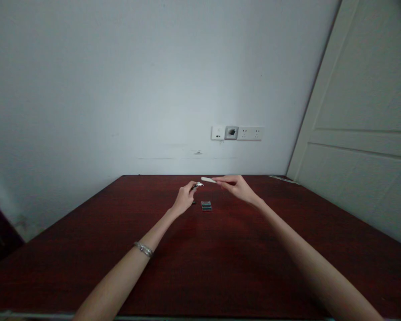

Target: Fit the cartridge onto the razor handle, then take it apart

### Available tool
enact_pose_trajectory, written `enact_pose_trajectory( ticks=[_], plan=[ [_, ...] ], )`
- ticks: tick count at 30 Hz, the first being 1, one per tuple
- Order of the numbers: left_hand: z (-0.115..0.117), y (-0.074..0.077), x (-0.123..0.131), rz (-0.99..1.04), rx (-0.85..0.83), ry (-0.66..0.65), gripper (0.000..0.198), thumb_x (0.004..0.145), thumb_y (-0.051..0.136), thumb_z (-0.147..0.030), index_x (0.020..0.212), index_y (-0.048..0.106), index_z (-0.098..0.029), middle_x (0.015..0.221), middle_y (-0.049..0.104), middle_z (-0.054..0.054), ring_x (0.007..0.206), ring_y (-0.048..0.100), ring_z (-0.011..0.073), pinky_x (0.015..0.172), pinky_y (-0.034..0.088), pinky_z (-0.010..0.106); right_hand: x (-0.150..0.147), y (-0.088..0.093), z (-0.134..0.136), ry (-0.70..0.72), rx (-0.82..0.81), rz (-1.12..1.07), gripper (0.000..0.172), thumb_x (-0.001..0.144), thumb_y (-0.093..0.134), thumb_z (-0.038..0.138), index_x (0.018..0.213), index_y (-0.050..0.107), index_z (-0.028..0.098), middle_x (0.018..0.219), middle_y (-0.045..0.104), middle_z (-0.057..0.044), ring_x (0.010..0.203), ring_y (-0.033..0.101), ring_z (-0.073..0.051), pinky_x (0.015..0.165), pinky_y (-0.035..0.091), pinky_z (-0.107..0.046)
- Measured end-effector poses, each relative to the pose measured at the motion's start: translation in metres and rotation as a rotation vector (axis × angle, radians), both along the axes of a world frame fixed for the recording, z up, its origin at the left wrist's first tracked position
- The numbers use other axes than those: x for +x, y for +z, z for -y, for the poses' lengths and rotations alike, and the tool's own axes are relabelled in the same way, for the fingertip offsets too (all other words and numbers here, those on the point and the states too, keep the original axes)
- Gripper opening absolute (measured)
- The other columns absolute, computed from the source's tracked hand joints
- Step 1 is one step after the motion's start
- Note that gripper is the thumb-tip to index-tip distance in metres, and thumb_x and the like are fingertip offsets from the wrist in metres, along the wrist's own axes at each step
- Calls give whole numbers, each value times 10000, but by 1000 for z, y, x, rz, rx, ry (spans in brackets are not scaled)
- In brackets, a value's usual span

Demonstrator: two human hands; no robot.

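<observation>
White wall (120, 89) behind; pale door (364, 133) at right. Dark red counter (220, 258) fills the lower view. Socket strip (237, 133) on the wall. Left hand (183, 198), bracelet (143, 249) at its wrist, pinches a small silvery piece (198, 184). Right hand (238, 187) pinches a slim white stick (208, 180), its tip just beside the piece. Both are held above the counter's far middle, over a small dark box (206, 205).

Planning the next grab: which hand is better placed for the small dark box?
Probably left: left hand is nearer the small dark box, though pinching a shiny piece; right hand holds a white stick.
</observation>
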State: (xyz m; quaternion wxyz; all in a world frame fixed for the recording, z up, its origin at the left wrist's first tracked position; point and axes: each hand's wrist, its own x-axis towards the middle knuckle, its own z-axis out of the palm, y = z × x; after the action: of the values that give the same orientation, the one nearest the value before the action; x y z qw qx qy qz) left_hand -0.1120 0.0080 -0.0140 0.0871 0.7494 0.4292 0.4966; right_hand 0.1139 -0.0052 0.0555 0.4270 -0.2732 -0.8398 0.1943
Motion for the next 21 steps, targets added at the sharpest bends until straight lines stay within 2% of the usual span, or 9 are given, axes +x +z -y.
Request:
enact_pose_trajectory(
  ticks=[3,9,14,17,21],
  plan=[
    [2,1,0,-39,15,-9,188,812,431,-134,948,560,-149,850,638,34,757,581,129,716,403,207,1,-4,1,38,-7,16,335,798,522,362,1028,666,166,823,688,-57,666,569,-146,612,431,-256],
    [0,-2,0,-40,57,-33,178,815,416,-122,917,560,-146,837,627,33,761,578,130,718,404,203,-1,-11,2,51,76,141,286,816,510,328,1030,667,219,872,694,-53,697,585,-153,648,424,-263],
    [2,-2,-2,-46,38,-27,193,815,425,-128,946,567,-143,832,637,38,741,584,134,714,418,213,-6,-8,0,3,120,155,288,834,495,309,1072,642,243,888,688,-49,733,587,-156,638,411,-253],
    [2,-3,-2,-56,23,-48,215,804,434,-109,963,574,-146,856,645,43,760,590,138,734,424,223,-8,-7,0,41,145,219,280,835,495,298,1063,648,242,846,690,-50,691,578,-147,628,406,-249],
    [0,-5,-1,-53,36,-78,226,805,431,-104,969,581,-147,875,652,48,787,602,145,738,430,230,-11,-6,1,28,158,192,284,841,483,282,1080,635,262,916,687,-45,754,590,-155,658,412,-256]
  ],
)
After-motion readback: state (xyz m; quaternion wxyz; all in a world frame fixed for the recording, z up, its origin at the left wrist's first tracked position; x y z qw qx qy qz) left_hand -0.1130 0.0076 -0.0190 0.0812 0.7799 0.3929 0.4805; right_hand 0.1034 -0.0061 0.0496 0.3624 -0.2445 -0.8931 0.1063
